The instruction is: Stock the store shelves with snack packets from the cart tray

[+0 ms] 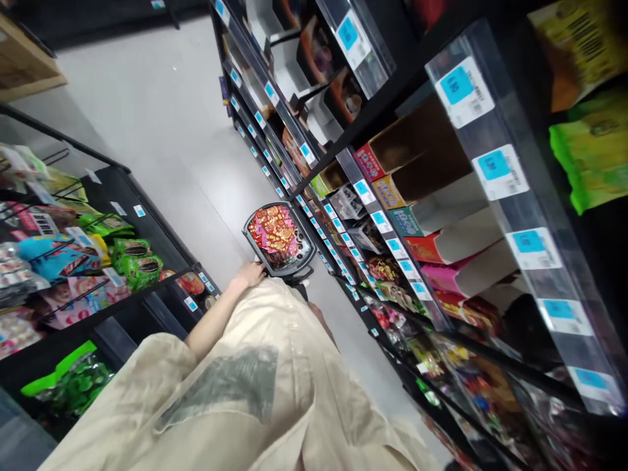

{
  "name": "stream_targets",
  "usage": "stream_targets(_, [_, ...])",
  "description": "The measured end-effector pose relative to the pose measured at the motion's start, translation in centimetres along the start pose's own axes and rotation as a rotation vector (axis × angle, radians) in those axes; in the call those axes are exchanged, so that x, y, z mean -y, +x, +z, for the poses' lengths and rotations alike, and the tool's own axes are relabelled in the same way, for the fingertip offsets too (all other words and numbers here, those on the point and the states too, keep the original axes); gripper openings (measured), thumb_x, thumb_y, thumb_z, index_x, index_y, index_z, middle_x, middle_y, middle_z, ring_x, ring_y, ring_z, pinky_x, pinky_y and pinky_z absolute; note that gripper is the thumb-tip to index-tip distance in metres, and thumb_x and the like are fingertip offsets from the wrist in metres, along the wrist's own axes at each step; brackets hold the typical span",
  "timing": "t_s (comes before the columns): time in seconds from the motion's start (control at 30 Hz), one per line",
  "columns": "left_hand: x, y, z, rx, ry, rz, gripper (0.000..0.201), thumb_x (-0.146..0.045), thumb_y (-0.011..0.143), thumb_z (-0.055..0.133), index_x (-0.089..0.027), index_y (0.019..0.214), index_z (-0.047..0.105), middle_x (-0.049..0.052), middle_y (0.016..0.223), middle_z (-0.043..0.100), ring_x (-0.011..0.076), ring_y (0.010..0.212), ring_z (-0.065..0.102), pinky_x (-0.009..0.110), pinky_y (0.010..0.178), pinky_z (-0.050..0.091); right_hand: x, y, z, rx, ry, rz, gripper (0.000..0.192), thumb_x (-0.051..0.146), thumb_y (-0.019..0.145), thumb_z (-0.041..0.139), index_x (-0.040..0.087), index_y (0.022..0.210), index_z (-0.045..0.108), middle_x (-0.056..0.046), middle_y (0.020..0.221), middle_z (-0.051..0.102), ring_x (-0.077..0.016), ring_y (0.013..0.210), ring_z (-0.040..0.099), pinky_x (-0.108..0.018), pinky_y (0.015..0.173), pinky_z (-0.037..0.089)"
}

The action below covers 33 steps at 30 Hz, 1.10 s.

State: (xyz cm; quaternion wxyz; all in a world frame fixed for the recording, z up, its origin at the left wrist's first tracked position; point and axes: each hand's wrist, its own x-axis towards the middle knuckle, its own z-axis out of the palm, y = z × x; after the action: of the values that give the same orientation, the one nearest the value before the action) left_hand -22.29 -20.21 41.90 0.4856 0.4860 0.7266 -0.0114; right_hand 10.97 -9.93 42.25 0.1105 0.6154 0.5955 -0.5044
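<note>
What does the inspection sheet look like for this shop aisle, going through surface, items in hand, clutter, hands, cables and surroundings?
Surface: pale grey floor of an aisle, bare where it shows.
Job's things: dark shopping basket full of red and yellow snack packets, down by the floor.
Clutter: nothing seen loose on the floor.
Hands: left hand at the basket's near rim, grip unclear; right hand not in view.
Cables: nothing seen.
Surroundings: black shelves on the right with blue price tags and open cartons; rack on the left hung with green and pink snack bags; beige garment fills the lower frame.
</note>
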Motion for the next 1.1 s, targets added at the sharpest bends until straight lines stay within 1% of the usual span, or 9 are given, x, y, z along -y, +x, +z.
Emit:
stream_targets(0.07, [0.6, 2.2, -0.5, 0.046, 0.01, 0.013, 0.039, -0.039, 0.098, 0.049, -0.02, 0.129, 0.063, 0.019, 0.123, 0.071, 0.0321, 0.113, 0.068, 0.039, 0.093, 0.052, -1.3, -1.4, 1.0, 0.012, 0.057, 0.034, 0.013, 0.028, 0.077, 0.062, 0.029, 0.087, 0.069, 0.001, 0.087, 0.077, -0.0274, 0.094, 0.072, -0.036, 0.087, 0.054])
stream_targets(0.17, [1.8, 5.7, -1.2, 0.115, 0.013, 0.015, 0.039, -0.038, 0.096, 0.054, -0.022, 0.13, 0.063, 0.016, 0.121, 0.073, 0.0298, 0.113, 0.068, 0.035, 0.094, 0.051, -2.8, -2.1, 0.8, -0.031, 0.139, 0.091, 0.018, 0.035, 0.077, 0.061, 0.026, 0.092, 0.069, -0.002, 0.093, 0.078, -0.0282, 0.099, 0.072, -0.037, 0.087, 0.055])
stream_targets(0.27, [3.2, 8.6, -1.4, 0.167, -0.005, -0.016, 0.035, -0.033, 0.098, 0.054, -0.023, 0.131, 0.064, 0.012, 0.118, 0.074, 0.0256, 0.113, 0.068, 0.032, 0.096, 0.051, -4.1, -1.9, -0.1, -0.064, 0.208, 0.157, 0.03, 0.041, 0.074, 0.061, 0.022, 0.095, 0.068, -0.006, 0.092, 0.078, -0.026, 0.084, 0.073, -0.037, 0.077, 0.057])
stream_targets(0.37, [5.1, 10.1, -0.9, 0.189, -0.039, -0.096, 0.032, -0.035, 0.101, 0.055, -0.019, 0.127, 0.064, 0.011, 0.118, 0.072, 0.0226, 0.109, 0.068, 0.037, 0.096, 0.054, -4.9, -1.9, -0.5, -0.093, 0.259, 0.202, 0.039, 0.047, 0.071, 0.06, 0.02, 0.099, 0.067, -0.009, 0.094, 0.078, -0.0229, 0.074, 0.073, -0.033, 0.066, 0.056])
stream_targets(0.47, [6.9, 10.3, 0.5, 0.197, -0.089, -0.175, 0.035, -0.041, 0.099, 0.06, -0.015, 0.123, 0.064, 0.01, 0.118, 0.069, 0.0221, 0.103, 0.069, 0.044, 0.092, 0.057, -5.3, -2.4, -0.4, -0.11, 0.292, 0.22, 0.045, 0.05, 0.07, 0.06, 0.019, 0.102, 0.066, -0.011, 0.099, 0.078, -0.0217, 0.075, 0.073, -0.03, 0.064, 0.054])
stream_targets(0.67, [9.1, 8.2, 4.7, 0.217, -0.219, -0.214, 0.037, -0.043, 0.102, 0.056, -0.015, 0.126, 0.063, 0.009, 0.113, 0.071, 0.0195, 0.097, 0.07, 0.04, 0.09, 0.058, -5.7, -3.5, 1.3, -0.046, 0.304, 0.235, 0.044, 0.051, 0.069, 0.063, 0.018, 0.099, 0.068, -0.01, 0.092, 0.078, -0.0215, 0.072, 0.071, -0.03, 0.062, 0.053])
stream_targets(0.8, [9.8, 6.4, 6.6, 0.268, -0.234, -0.274, 0.034, -0.042, 0.1, 0.059, -0.015, 0.121, 0.064, 0.009, 0.113, 0.07, 0.0197, 0.096, 0.07, 0.041, 0.088, 0.059, -5.8, -3.1, 2.1, 0.0, 0.302, 0.24, 0.043, 0.051, 0.069, 0.063, 0.019, 0.098, 0.068, -0.007, 0.086, 0.078, -0.0211, 0.074, 0.07, -0.031, 0.065, 0.054])
stream_targets(0.97, [9.6, 5.9, 7.2, 0.301, -0.202, -0.306, 0.033, -0.041, 0.099, 0.061, -0.015, 0.119, 0.065, 0.009, 0.116, 0.069, 0.021, 0.101, 0.069, 0.043, 0.091, 0.058, -5.7, -1.6, 2.1, 0.001, 0.331, 0.243, 0.046, 0.053, 0.071, 0.063, 0.02, 0.102, 0.067, -0.009, 0.098, 0.078, -0.0204, 0.076, 0.072, -0.03, 0.066, 0.054])
stream_targets(1.1, [8.7, 7.5, 5.9, 0.279, -0.182, -0.257, 0.035, -0.043, 0.1, 0.059, -0.016, 0.121, 0.065, 0.009, 0.116, 0.071, 0.0211, 0.103, 0.069, 0.044, 0.095, 0.056, -5.6, -0.6, 1.8, -0.019, 0.359, 0.238, 0.052, 0.058, 0.073, 0.063, 0.019, 0.107, 0.066, -0.01, 0.105, 0.078, -0.0205, 0.079, 0.073, -0.03, 0.067, 0.054])
